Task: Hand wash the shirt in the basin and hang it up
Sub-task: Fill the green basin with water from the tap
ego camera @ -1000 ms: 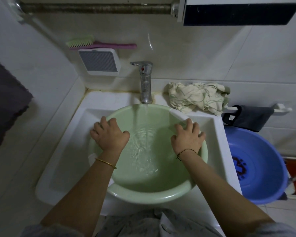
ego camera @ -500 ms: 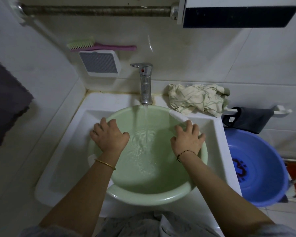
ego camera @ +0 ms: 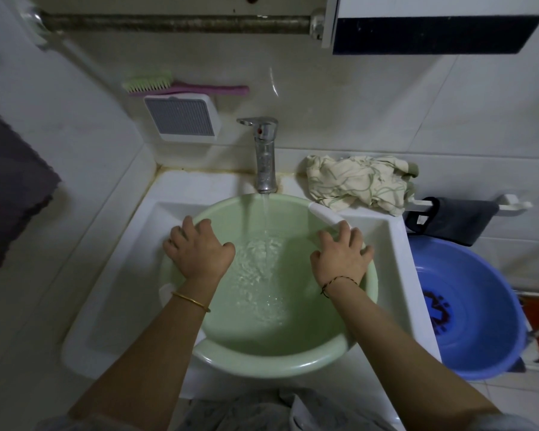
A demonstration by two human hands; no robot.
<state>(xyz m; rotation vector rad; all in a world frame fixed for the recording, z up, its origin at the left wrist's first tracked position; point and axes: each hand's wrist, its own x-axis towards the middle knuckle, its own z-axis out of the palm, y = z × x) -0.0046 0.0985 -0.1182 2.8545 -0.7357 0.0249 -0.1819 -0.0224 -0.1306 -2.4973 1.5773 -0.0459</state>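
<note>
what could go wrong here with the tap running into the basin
1. The tap is running into the green basin; left on, it could overfill and spill into the sink.
2. The basin sits tilted, its near rim over the sink's front edge. If the left hand or right hand lets go of the rim, it might tip.
3. The shirt lies bunched on the ledge and could slip off.

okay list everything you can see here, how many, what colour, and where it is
basin: 1, pale green, in the sink under the tap
sink: 1, white, in the corner
tap: 1, chrome, running into the basin
shirt: 1, cream with green lines, crumpled on the sink ledge
brush: 1, green and pink, on the wall box
blue basin: 1, right of the sink
left hand: on the basin's left rim
right hand: on the right rim
</note>
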